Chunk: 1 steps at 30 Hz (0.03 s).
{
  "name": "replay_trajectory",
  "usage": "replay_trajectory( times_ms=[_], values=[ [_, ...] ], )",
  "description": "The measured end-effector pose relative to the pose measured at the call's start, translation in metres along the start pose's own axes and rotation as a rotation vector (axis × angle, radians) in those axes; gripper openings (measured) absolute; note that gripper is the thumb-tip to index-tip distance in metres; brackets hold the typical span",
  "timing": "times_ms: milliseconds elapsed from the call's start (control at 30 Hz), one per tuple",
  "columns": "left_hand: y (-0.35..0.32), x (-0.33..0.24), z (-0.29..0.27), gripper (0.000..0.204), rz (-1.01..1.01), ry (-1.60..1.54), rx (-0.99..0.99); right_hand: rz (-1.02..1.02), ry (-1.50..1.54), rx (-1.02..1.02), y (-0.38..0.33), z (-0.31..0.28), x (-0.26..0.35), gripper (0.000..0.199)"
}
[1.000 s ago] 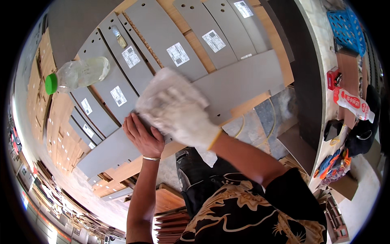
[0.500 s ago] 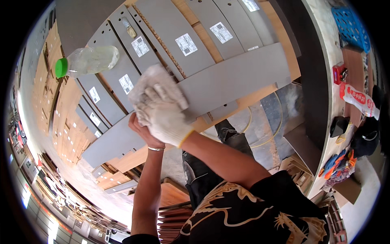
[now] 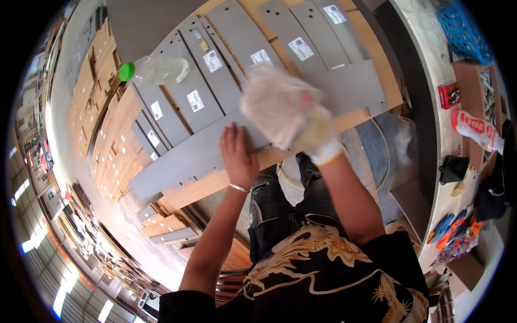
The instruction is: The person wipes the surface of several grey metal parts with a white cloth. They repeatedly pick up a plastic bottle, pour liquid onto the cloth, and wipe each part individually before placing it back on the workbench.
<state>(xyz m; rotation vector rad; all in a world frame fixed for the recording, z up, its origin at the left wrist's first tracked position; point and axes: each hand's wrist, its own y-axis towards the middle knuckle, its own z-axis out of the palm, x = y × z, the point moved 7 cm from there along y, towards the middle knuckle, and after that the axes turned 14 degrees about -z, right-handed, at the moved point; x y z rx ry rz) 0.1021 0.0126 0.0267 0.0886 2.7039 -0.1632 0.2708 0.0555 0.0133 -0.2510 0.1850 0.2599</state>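
A long grey panel (image 3: 183,167) lies crosswise at the near side, over the ends of several other grey boards (image 3: 207,81) with white labels. Bare, with a bangle at the wrist, my left hand (image 3: 239,159) rests on the long panel, fingers stretched out. My right hand (image 3: 318,137), in a white knit glove, grips a pale, fluffy cloth (image 3: 277,102) over the panel's right half. Motion blurs the cloth and glove, and the cloth covers part of the panel. Whether the cloth touches the surface I cannot tell.
A clear bottle with a green cap (image 3: 161,71) lies across the boards at the far left. Near it is a small tool with a pale handle (image 3: 201,40). On the right, a bench (image 3: 423,70) holds a blue basket (image 3: 466,32) and a red box (image 3: 448,96). A yellowish hose (image 3: 385,156) loops on the floor.
My right hand has swept the cloth rightward along the panel. My left hand, earlier beside the glove and partly hidden, now lies apart on the panel. The whole view has shifted a little.
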Motion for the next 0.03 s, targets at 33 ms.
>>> replay_trajectory(
  times_ms=[33],
  values=[
    [-0.0016,0.002,-0.0066,0.077,-0.013,0.009,-0.015,0.02,0.003,0.007,0.0028,0.0034,-0.0056,0.074]
  ],
)
